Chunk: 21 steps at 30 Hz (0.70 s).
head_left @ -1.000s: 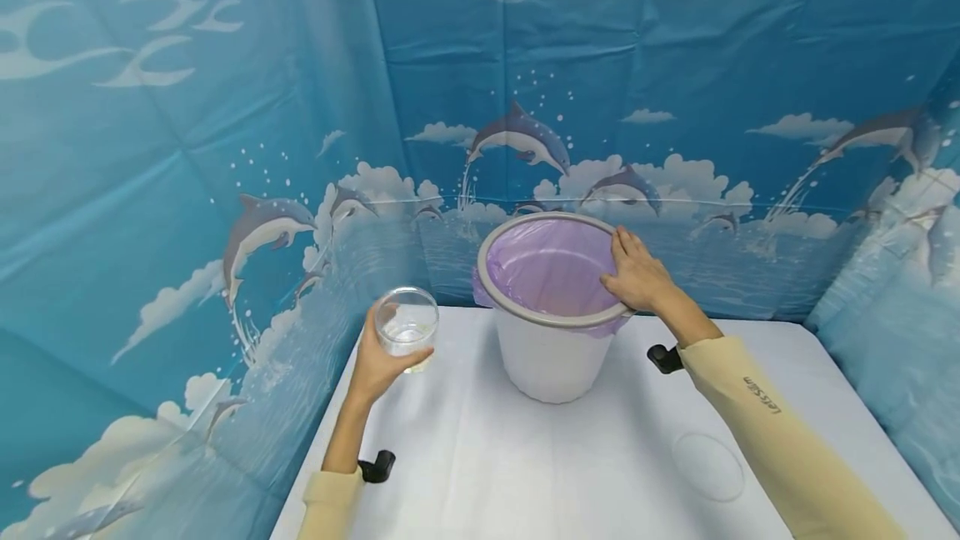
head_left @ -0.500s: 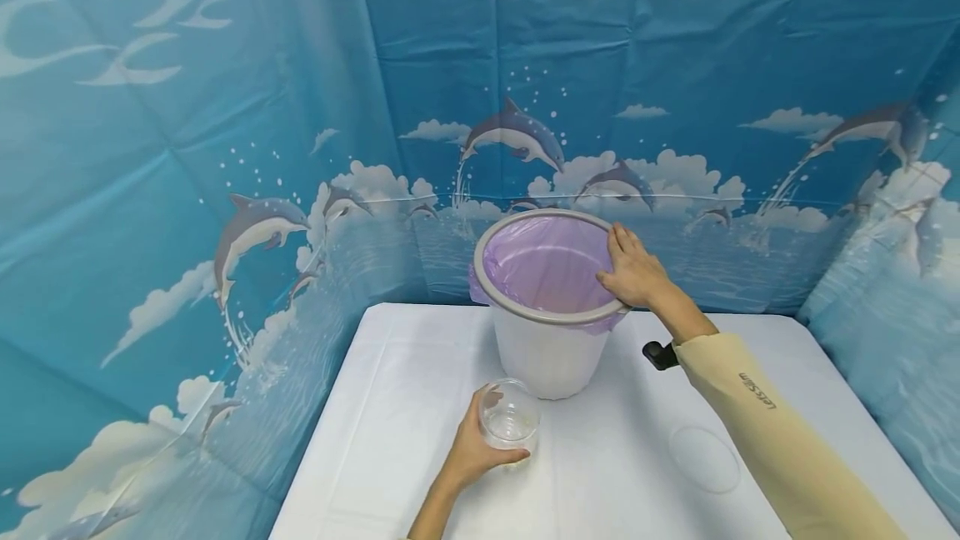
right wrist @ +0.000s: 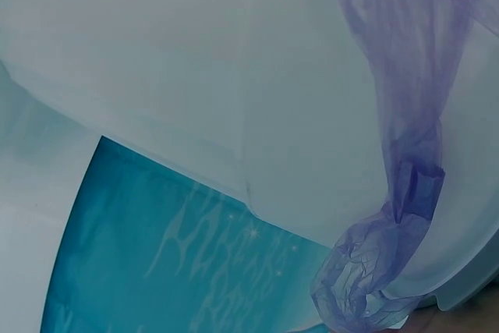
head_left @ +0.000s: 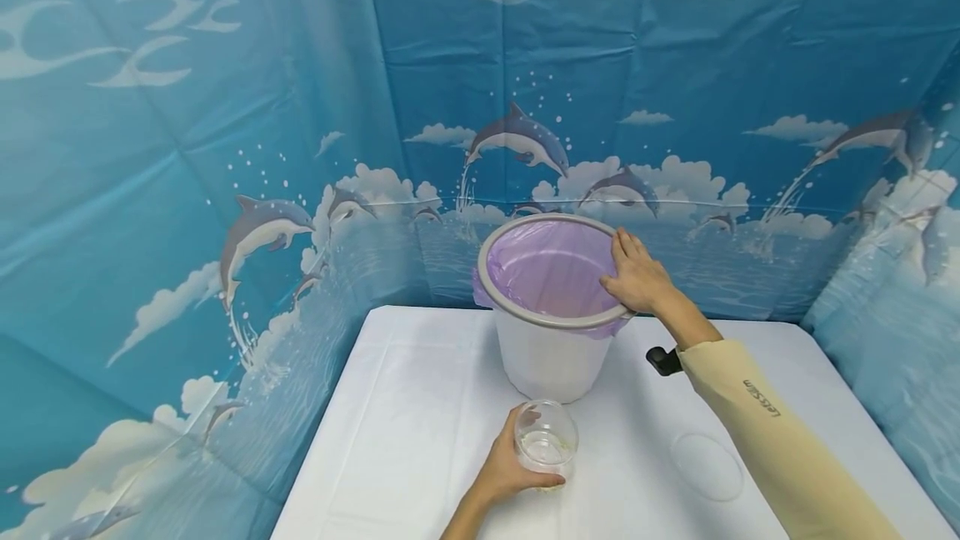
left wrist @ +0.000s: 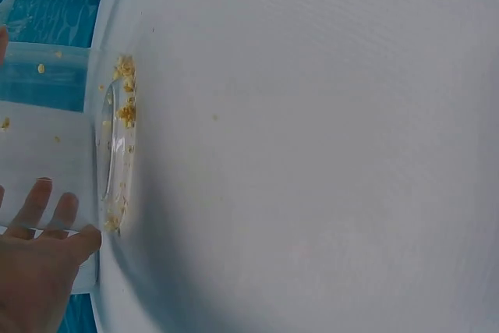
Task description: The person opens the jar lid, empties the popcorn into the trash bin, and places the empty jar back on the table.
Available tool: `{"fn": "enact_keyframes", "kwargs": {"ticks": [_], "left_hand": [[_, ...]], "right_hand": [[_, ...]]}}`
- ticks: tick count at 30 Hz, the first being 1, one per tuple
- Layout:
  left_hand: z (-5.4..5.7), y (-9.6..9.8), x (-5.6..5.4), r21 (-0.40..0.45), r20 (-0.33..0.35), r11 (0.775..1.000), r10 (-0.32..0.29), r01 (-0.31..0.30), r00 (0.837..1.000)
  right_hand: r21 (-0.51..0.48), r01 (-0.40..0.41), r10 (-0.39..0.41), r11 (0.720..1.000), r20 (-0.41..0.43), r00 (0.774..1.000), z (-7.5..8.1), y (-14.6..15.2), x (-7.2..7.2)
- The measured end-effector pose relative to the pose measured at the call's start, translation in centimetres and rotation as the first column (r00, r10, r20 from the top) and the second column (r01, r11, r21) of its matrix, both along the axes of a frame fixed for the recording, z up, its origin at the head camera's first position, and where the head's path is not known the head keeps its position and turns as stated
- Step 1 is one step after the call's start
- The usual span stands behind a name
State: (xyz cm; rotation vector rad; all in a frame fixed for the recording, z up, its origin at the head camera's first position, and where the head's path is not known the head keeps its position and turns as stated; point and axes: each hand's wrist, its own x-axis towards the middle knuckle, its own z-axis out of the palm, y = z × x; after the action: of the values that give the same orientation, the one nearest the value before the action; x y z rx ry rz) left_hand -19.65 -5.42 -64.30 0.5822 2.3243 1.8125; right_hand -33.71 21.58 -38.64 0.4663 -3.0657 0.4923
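Note:
In the head view my left hand (head_left: 506, 465) grips a clear round jar (head_left: 547, 445) from its left side, the thumb at the front. The jar is in front of the bin, above or on the white table; I cannot tell which. The left wrist view shows yellowish crumbs (left wrist: 126, 111) at the jar's thick clear base. My right hand (head_left: 639, 275) rests on the grey rim (head_left: 555, 322) of a white trash bin (head_left: 551, 361), at its right side. A purple bin liner (head_left: 546, 261) covers the bin's inside and hangs over the rim.
A clear round ring or lid (head_left: 707, 467) lies on the white tabletop (head_left: 420, 415), right of the bin. Blue dolphin-print sheeting (head_left: 450, 148) encloses the table at the back and sides. In the right wrist view a bunched tail of liner (right wrist: 366, 271) hangs outside the bin.
My left hand has carried the jar from the table's left edge rightward and toward me, to the front of the bin. My right hand has stayed on the rim.

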Motion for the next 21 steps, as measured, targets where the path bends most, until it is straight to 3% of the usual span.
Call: {"fn": "enact_keyframes", "kwargs": {"ticks": [11,16,19,21], "left_hand": [[0.4,1.4,0.6,-0.040,0.037,0.999,-0.009,0.010,0.999],[0.5,1.4,0.7,-0.087,0.053,0.995,-0.050,0.054,0.997],[1.0,0.4,0.5,-0.216,0.034,0.970,-0.104,0.109,0.994],[1.7,-0.7,0.0,-0.335,0.010,0.933,-0.136,0.132,0.991]], "right_hand": [[0.000,-0.003,0.003,1.000,-0.005,1.000,0.1,0.0,-0.4],[-0.012,-0.001,0.000,1.000,-0.006,1.000,0.1,0.2,-0.4],[-0.033,-0.001,0.001,0.999,0.001,1.000,0.2,0.5,-0.4],[-0.063,-0.003,0.004,0.998,0.013,1.000,0.4,0.8,-0.4]]}}
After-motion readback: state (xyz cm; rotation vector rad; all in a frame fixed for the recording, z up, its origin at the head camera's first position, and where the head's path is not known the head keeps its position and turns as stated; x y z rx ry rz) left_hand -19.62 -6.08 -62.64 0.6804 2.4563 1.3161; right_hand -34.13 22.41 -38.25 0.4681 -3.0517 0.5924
